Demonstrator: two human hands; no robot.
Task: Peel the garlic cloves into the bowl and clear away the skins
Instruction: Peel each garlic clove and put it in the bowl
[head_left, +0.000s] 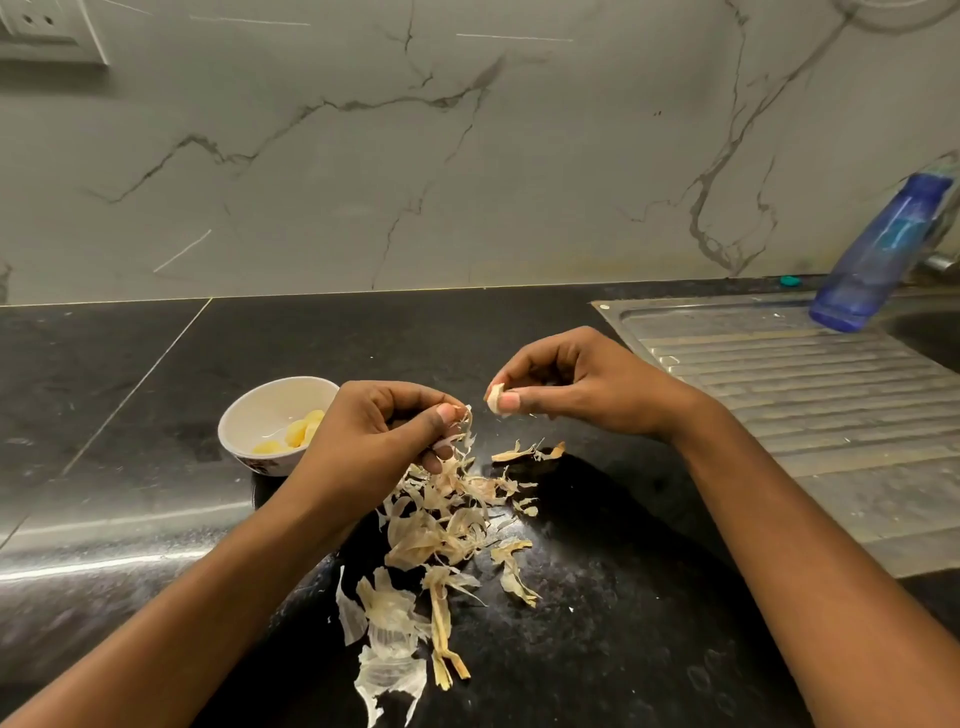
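wall: we saw grey veined marble across the far side, with a socket at its top left corner.
counter: black and speckled, it ran from the near edge to the wall.
drainboard: ribbed steel lay at the right, set into the counter.
skins: a loose papery heap lay mid-counter and trailed toward the near edge.
bottle: blue and leaning in our view, it stood at the drainboard's far right.
left hand: curled, it pinched a strip of skin between thumb and fingers, above the heap's far end.
right hand: curled and raised off the counter, it pinched a clove between thumb and forefinger, near the left hand but apart from it.
bowl: small and white, it sat on the counter just left of the left hand.
peeled cloves: a few yellow ones lay in the bowl's right side.
clove: pale; we could not tell how much skin it kept.
disc: a small green one lay at the counter's far edge.
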